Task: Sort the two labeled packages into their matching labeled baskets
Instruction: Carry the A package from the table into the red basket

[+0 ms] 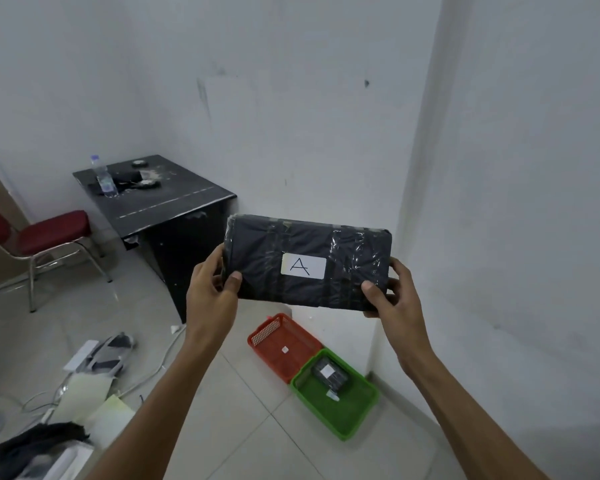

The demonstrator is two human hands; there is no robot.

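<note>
The left hand (210, 289) and right hand (394, 294) each pinch an end of the black package (309, 265). At 6 o'clock below sit a red basket (267, 332) and green basket (347, 410).

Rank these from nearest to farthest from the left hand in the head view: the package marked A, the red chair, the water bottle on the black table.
1. Package marked A: held by the left hand at its left end.
2. Red chair: on the floor, off to the left.
3. Water bottle: upright on the black table, farther back left.
</note>
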